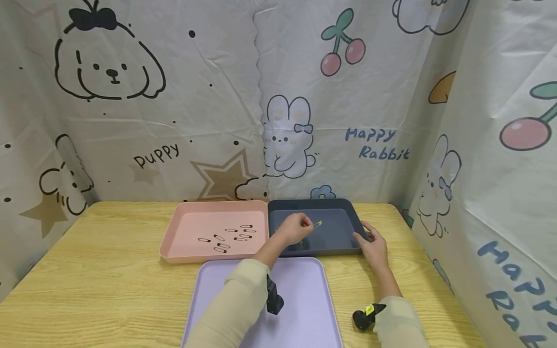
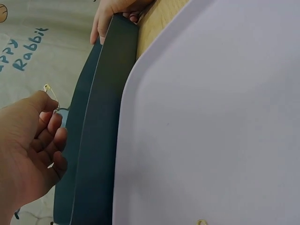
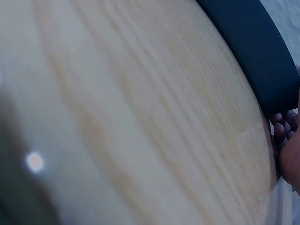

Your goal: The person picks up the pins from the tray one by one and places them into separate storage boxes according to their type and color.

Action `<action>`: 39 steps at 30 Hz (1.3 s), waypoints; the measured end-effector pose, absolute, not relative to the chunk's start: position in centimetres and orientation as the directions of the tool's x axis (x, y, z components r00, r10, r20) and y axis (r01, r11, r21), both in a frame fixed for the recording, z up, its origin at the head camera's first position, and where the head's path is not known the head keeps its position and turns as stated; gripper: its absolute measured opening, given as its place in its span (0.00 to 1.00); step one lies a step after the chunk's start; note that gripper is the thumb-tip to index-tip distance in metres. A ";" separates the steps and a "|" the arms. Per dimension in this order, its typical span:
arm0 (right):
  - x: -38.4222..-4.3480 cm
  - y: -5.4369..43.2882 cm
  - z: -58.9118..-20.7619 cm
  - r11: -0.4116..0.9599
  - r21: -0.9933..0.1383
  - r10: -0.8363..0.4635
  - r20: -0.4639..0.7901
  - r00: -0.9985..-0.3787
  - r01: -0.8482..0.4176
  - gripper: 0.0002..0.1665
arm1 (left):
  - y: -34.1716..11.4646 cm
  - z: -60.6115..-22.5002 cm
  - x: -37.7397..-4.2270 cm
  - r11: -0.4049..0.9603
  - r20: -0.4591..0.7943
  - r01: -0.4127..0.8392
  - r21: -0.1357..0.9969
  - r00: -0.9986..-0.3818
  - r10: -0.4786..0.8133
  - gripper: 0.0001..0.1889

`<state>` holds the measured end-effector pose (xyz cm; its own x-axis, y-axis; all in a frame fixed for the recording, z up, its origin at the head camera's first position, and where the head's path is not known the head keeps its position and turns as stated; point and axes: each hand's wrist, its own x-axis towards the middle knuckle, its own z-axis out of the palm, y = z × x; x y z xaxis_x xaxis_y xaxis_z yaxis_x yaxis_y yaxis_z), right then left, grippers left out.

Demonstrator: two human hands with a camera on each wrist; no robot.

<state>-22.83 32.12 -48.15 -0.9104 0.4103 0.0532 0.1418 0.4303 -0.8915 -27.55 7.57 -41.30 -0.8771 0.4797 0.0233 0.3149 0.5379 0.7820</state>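
My left hand (image 1: 296,229) is over the dark blue tray (image 1: 337,234), pinching a gold safety pin (image 1: 318,224) between thumb and forefinger. In the left wrist view this safety pin (image 2: 52,93) sticks up from the fingertips, while the other fingers curl loosely below. My right hand (image 1: 375,245) grips the dark tray's right side near the front corner, thumb at the rim. The right wrist view catches only part of that right hand (image 3: 288,140), its curled fingers low against the tray's outer wall. My left hand and forearm hide part of the dark tray's floor.
A pink tray (image 1: 184,224) adjoins the dark one on the left, with several dark-ended safety pins (image 1: 221,250) scattered in it. Nearest me lies a lavender tray (image 1: 304,299), partly under my left sleeve. A gold piece (image 2: 201,222) shows at the left wrist view's bottom edge. Patterned cloth hangs behind the wooden table (image 1: 109,270).
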 end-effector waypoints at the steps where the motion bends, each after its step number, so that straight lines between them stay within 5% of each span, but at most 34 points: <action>1: -22.8 32.1 -48.1 0.432 -0.891 0.411 0.055 -0.910 0.141 0.31 | 7.6 -41.4 -27.5 0.536 0.026 0.316 0.783 -0.878 0.479 0.04; 39: -22.9 32.3 -48.2 0.411 -0.900 0.405 0.040 -0.913 0.142 0.31 | 8.2 -44.4 -27.4 0.507 0.048 0.288 0.812 -0.899 0.435 0.06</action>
